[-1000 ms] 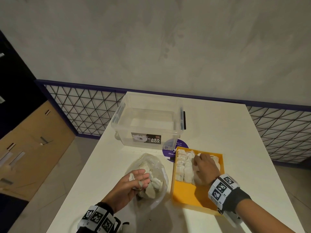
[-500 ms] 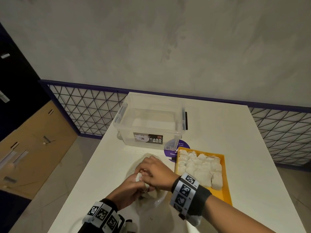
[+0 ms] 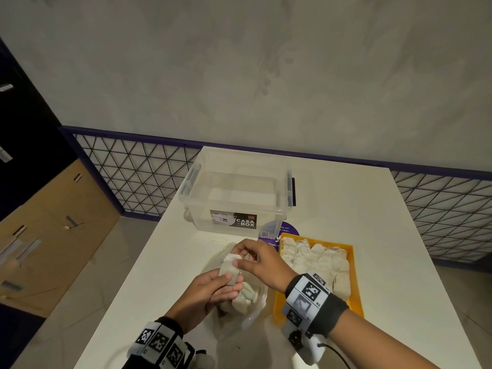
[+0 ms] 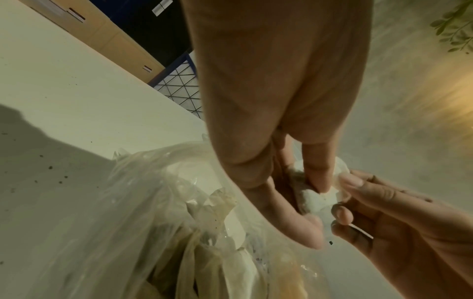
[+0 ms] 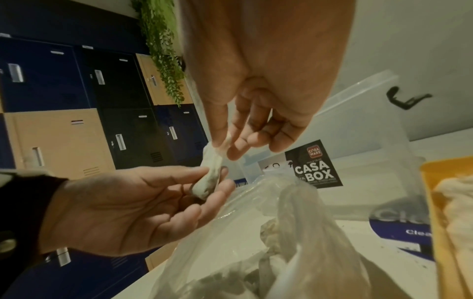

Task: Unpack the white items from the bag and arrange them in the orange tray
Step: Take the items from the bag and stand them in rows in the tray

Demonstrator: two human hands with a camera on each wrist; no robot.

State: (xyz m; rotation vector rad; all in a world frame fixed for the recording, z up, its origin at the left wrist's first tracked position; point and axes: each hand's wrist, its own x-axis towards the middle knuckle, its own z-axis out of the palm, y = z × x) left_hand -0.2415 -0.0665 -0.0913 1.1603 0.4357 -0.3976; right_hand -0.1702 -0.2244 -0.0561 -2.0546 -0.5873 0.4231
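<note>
A white table (image 3: pixel 332 209) stands against a grey wall (image 3: pixel 239 75) and wire-mesh railing (image 3: pixel 138 177) in our head view, carrying a clear storage box (image 3: pixel 237 198) toward its far edge, the orange tray (image 3: pixel 355 275) of white pieces toward the right edge, and the plastic bag (image 3: pixel 239 302) near the front edge under both our hands. From the left wrist, our left hand (image 4: pixel 276 121) has its thumb and fingers curled round one white item (image 4: pixel 314 196), our right hand's fingertips (image 4: pixel 343 212) touching it from the right, above the bag. From the right wrist, our right hand (image 5: pixel 256 91) pinches the item's top end between thumb and forefinger, with lockers (image 5: pixel 76 121) and a hanging plant (image 5: pixel 163 50) behind.
</note>
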